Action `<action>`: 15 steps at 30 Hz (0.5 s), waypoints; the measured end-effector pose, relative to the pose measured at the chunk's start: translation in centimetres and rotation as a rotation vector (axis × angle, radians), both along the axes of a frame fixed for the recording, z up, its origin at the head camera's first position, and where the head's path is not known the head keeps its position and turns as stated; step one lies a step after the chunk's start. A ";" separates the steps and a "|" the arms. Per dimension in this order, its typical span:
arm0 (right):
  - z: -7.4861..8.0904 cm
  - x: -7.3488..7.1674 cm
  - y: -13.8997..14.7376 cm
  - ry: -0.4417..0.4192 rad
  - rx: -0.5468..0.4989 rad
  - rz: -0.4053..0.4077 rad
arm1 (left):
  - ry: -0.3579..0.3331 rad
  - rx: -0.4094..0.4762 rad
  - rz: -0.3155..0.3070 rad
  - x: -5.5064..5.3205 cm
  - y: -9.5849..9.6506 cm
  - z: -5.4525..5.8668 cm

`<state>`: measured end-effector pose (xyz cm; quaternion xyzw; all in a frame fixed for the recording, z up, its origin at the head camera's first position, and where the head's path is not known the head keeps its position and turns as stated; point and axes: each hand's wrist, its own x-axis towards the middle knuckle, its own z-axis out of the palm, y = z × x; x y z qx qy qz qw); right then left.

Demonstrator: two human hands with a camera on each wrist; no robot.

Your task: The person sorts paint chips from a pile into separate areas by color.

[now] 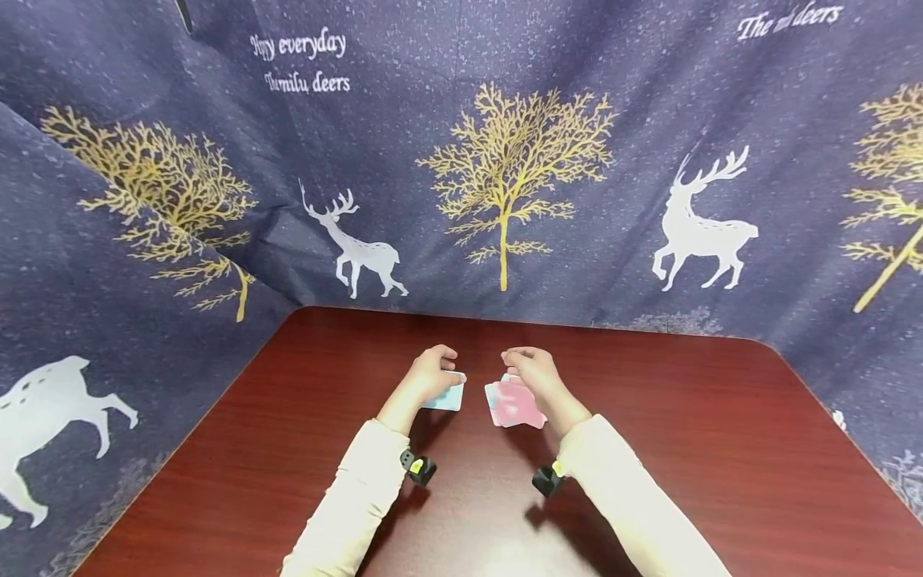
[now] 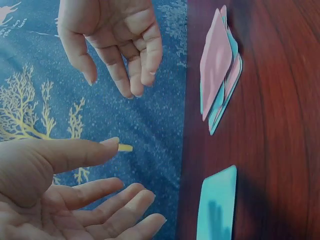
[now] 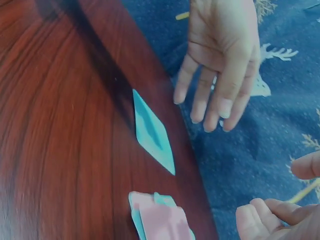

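A single light blue card (image 1: 450, 398) lies on the table under my left hand (image 1: 429, 378). That hand holds nothing; its thumb and fingers are spread apart above the card in the left wrist view. Close to its right is a small loose stack of pink and light blue cards (image 1: 516, 405), a pink one on top and the others fanned unevenly beneath. My right hand (image 1: 539, 378) is over this stack, with loosely bent fingers and nothing between them. Both hands are raised off the table, palms turned toward each other.
The cards lie on a reddish-brown wooden table (image 1: 685, 433) with rounded far corners. Behind it and along the left hangs a dark blue cloth (image 1: 577, 264) printed with white deer and golden trees. Small black devices are strapped at both wrists.
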<state>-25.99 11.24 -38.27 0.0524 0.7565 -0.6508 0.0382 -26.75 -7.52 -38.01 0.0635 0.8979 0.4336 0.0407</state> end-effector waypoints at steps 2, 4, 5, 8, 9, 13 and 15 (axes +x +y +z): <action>0.2 0.1 0.7 0.002 0.001 -0.014 | 0.003 0.019 -0.018 -0.1 0.4 0.0; 0.4 0.2 1.3 -0.002 -0.005 -0.033 | 0.000 0.044 -0.031 -0.2 0.8 -0.1; 0.5 0.3 1.6 -0.004 -0.002 -0.043 | -0.003 0.058 -0.035 -0.2 1.0 -0.1; 0.5 0.4 2.5 -0.010 -0.009 -0.064 | -0.003 0.088 -0.036 -0.1 1.5 -0.1; 0.5 0.4 2.8 -0.009 -0.011 -0.067 | -0.003 0.089 -0.030 0.0 1.7 -0.2; 0.4 0.6 3.9 0.005 -0.034 -0.067 | -0.008 0.130 -0.028 0.3 2.4 -0.5; 0.4 0.7 4.4 0.012 -0.047 -0.069 | -0.021 0.173 -0.037 0.5 2.8 -0.7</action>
